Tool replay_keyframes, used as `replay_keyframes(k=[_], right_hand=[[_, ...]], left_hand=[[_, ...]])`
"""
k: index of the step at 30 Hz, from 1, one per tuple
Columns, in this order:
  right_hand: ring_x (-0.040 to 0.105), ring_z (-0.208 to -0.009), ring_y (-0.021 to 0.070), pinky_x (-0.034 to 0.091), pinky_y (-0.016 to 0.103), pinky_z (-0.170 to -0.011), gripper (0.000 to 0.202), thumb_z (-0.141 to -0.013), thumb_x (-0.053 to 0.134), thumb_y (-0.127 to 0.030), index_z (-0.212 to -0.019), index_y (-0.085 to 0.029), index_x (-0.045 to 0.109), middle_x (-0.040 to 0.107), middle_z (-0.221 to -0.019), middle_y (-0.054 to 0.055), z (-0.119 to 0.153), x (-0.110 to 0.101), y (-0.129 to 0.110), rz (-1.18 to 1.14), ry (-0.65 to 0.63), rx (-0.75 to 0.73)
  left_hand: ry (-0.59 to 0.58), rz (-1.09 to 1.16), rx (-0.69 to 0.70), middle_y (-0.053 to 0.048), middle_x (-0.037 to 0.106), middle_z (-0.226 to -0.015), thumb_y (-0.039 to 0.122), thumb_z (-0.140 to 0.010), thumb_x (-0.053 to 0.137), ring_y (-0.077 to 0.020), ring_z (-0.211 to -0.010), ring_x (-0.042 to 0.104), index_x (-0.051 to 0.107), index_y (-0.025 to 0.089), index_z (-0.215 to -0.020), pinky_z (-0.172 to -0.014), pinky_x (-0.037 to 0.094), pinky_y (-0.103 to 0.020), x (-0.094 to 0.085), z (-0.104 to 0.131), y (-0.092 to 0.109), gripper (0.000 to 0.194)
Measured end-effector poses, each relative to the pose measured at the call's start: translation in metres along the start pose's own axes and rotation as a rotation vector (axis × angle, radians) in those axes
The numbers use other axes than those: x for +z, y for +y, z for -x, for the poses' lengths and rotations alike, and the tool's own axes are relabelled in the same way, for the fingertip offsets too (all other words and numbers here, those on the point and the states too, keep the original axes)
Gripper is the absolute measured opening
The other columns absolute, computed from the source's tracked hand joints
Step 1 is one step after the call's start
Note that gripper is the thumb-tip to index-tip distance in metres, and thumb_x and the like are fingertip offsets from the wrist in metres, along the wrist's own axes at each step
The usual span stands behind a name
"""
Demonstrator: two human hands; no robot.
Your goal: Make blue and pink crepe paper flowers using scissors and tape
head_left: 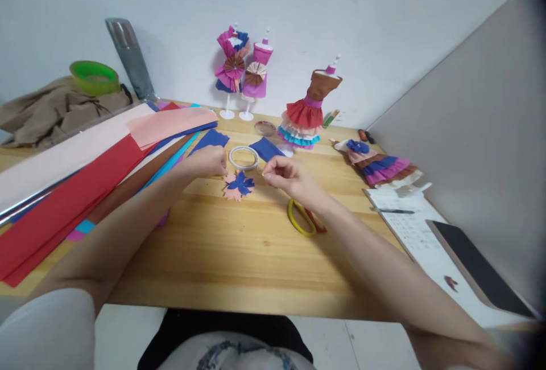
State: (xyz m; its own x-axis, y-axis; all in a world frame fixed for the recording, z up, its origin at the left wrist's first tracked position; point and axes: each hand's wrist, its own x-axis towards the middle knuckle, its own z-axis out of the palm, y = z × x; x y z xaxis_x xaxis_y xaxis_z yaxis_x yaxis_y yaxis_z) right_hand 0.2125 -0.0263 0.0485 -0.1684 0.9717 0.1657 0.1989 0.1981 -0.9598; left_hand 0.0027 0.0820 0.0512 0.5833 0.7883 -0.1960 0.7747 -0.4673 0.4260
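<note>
A paper flower [239, 185], blue petals on a pink jagged-edged layer, lies flat on the wooden table between my hands. My left hand [210, 160] is closed at its upper left, fingers curled down close to the pink edge; whatever it may hold is hidden. To the right of the flower, my right hand [285, 175] is raised with thumb and forefinger pinched, a tiny pale bit showing at the tips, too small to name. Just behind the flower lies a roll of white tape [243, 157]. Blue paper pieces [268, 148] rest behind it.
Yellow-handled scissors [301, 219] lie below my right forearm. Long crepe paper strips [72, 205] cover the left side. Small dress forms [262, 65] in paper dresses stand at the back, with another dressed form [313, 102] to their right. A notebook [405, 222] lies right.
</note>
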Motion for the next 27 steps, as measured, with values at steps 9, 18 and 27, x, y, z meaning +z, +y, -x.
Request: replay_keyframes(k=[9, 18, 27], right_hand=[[0.072, -0.062, 0.0160, 0.057, 0.022, -0.055, 0.029, -0.066, 0.083, -0.024, -0.070, -0.017, 0.055, 0.069, -0.067, 0.003, -0.033, 0.020, 0.025, -0.323, -0.087, 0.469], [0.074, -0.065, 0.0156, 0.060, 0.024, -0.059, 0.039, -0.058, 0.090, -0.036, -0.071, -0.015, 0.060, 0.074, -0.092, 0.006, -0.028, 0.014, 0.037, -0.462, -0.101, 0.443], [0.074, -0.068, 0.0154, 0.059, 0.022, -0.063, 0.037, -0.057, 0.091, -0.036, -0.069, -0.015, 0.064, 0.073, -0.080, 0.003, -0.025, 0.013, 0.040, -0.527, -0.061, 0.384]], left_hand=[[-0.164, 0.225, -0.071, 0.000, 0.060, -0.057, 0.025, -0.066, 0.068, -0.0123, -0.052, 0.055, 0.069, 0.015, -0.074, -0.052, 0.039, -0.022, 0.016, -0.005, -0.003, 0.012], [-0.195, 0.426, -0.148, 0.000, 0.056, -0.049, 0.018, -0.069, 0.068, -0.0131, -0.047, 0.056, 0.065, 0.013, -0.073, -0.045, 0.042, -0.021, 0.003, -0.006, -0.009, 0.007], [-0.196, 0.556, -0.129, 0.000, 0.058, -0.050, 0.016, -0.064, 0.070, -0.0113, -0.047, 0.054, 0.067, 0.012, -0.068, -0.047, 0.040, -0.020, 0.006, -0.013, -0.023, 0.007]])
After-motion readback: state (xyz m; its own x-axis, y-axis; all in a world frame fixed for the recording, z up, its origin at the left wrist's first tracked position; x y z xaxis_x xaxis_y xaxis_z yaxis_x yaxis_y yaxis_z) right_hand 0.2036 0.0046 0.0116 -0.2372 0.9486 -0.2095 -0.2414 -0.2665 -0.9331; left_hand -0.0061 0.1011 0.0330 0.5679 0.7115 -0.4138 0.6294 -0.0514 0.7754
